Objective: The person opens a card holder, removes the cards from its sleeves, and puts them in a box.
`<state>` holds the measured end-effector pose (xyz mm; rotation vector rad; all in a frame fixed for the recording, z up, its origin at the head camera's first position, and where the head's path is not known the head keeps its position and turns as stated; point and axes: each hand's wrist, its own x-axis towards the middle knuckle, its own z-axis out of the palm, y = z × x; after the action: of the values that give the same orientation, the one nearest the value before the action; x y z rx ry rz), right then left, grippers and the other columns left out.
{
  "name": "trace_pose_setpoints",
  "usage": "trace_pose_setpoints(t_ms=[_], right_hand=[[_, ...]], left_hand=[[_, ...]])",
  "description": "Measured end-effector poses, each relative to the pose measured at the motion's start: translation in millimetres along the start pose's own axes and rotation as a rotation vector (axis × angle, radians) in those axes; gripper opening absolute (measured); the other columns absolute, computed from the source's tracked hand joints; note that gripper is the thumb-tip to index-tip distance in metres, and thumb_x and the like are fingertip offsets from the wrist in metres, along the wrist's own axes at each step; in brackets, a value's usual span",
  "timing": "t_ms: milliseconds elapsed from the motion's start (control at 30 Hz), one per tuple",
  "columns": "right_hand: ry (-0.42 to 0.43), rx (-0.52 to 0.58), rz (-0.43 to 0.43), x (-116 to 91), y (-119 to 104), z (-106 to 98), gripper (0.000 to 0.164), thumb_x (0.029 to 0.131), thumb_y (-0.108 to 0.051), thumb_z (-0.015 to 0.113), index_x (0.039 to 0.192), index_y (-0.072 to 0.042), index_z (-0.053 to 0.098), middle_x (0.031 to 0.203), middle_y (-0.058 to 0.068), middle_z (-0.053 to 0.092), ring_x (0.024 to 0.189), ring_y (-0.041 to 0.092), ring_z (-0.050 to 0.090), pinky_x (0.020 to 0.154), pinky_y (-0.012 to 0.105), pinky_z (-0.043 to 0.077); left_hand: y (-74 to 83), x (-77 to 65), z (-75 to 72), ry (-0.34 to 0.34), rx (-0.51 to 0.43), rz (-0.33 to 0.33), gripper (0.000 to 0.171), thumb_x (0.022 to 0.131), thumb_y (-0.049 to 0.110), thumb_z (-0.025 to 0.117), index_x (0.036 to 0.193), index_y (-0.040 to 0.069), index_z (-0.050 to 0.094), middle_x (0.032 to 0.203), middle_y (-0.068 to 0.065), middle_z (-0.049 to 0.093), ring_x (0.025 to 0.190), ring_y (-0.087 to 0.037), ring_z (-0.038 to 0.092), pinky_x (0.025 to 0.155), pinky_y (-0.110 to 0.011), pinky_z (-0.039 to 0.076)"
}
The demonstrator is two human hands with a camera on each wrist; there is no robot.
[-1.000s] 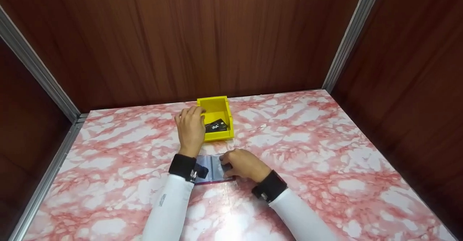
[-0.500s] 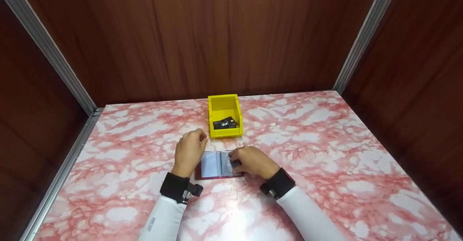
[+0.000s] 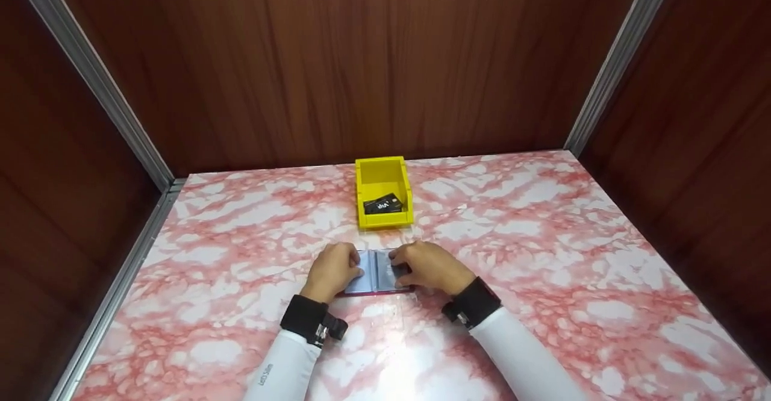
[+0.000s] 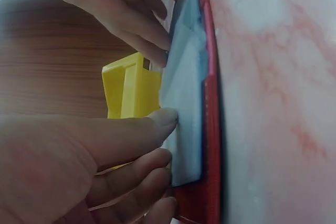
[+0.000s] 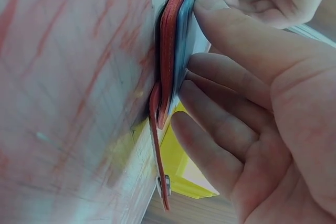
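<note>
A red card holder (image 4: 211, 145) lies spread on the table, with clear plastic sleeves (image 3: 361, 276) on both sides of its spine. My left hand (image 3: 333, 270) pinches the sleeves at their left side, thumb on top and fingers curled at the edge. At the right side, my right hand (image 3: 435, 268) holds the holder, its thumb (image 5: 215, 3) on the sleeves and fingertips at their edge. Something dark shows at the right sleeve, partly hidden by these fingers. A strap (image 5: 157, 156) with a metal snap sticks out from the red cover in the right wrist view.
Just beyond the card holder stands a yellow bin (image 3: 386, 220) with several black cards (image 3: 383, 204) in it, one lettered "VIP". Dark wood panels (image 3: 337, 64) close off the back and sides of the pink marbled table (image 3: 253, 208).
My left hand has drawn back from beside the yellow bin to the left sleeves of the card holder. My right hand has stayed on the right side. The head view has shifted slightly.
</note>
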<state>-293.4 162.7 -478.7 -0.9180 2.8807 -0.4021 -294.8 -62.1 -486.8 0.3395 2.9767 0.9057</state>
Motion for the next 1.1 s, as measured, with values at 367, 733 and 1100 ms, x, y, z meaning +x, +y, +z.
trace_pose_setpoints(t_ms=[367, 733, 1100], right_hand=[[0.083, -0.091, 0.012, -3.0, 2.1, 0.0, 0.031, 0.082, -0.033, 0.084, 0.109, -0.018, 0.078, 0.098, -0.002, 0.077, 0.077, 0.011, 0.062, 0.074, 0.03, 0.057], [0.02, -0.033, 0.031, -1.1, 2.9, -0.8, 0.034, 0.083, -0.034, 0.083, 0.113, -0.02, 0.076, 0.09, -0.004, 0.073, 0.074, 0.013, 0.057, 0.072, 0.029, 0.051], [0.009, -0.044, 0.055, -1.1, 4.6, -3.1, 0.035, 0.083, -0.032, 0.083, 0.114, -0.02, 0.077, 0.099, -0.001, 0.078, 0.076, 0.012, 0.06, 0.074, 0.029, 0.053]], left_hand=[[-8.7, -2.6, 3.4, -0.03, -0.105, -0.053, 0.019, 0.08, 0.013, 0.084, 0.088, 0.005, 0.068, 0.076, -0.002, 0.062, 0.069, -0.014, 0.056, 0.065, -0.026, 0.044], [-9.0, -3.2, 0.3, -0.037, -0.096, -0.066, 0.019, 0.081, 0.013, 0.083, 0.09, 0.005, 0.068, 0.076, -0.001, 0.06, 0.068, -0.014, 0.056, 0.065, -0.026, 0.045], [-7.7, -2.8, -1.4, -0.035, -0.076, -0.056, 0.018, 0.081, 0.014, 0.082, 0.09, 0.004, 0.069, 0.074, -0.001, 0.061, 0.069, -0.015, 0.056, 0.066, -0.027, 0.046]])
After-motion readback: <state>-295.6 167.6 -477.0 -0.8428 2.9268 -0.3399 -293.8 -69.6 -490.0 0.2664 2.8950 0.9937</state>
